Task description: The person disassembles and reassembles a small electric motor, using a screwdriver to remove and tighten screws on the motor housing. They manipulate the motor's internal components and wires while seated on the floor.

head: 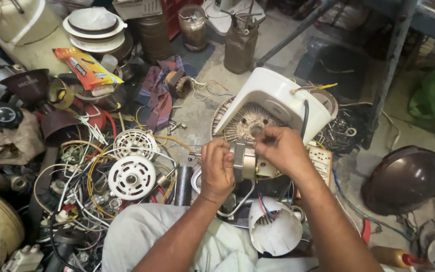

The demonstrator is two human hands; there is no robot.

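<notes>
Motor [245,161] (small, metal) sits just below the white housing [273,100]; I see my left hand [216,170] and right hand [280,149] clenched on it.

I see both my bare forearms reaching forward from the bottom edge and converging near centre. My left hand [217,170] is curled, knuckles up, fingers closed in a grip. My right hand [281,149] sits just beside it, fingers bent and pinched together at the tips.

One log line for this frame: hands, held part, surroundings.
left hand: grips motor | right hand: pinches motor top | behind: white housing | left: wires
</notes>
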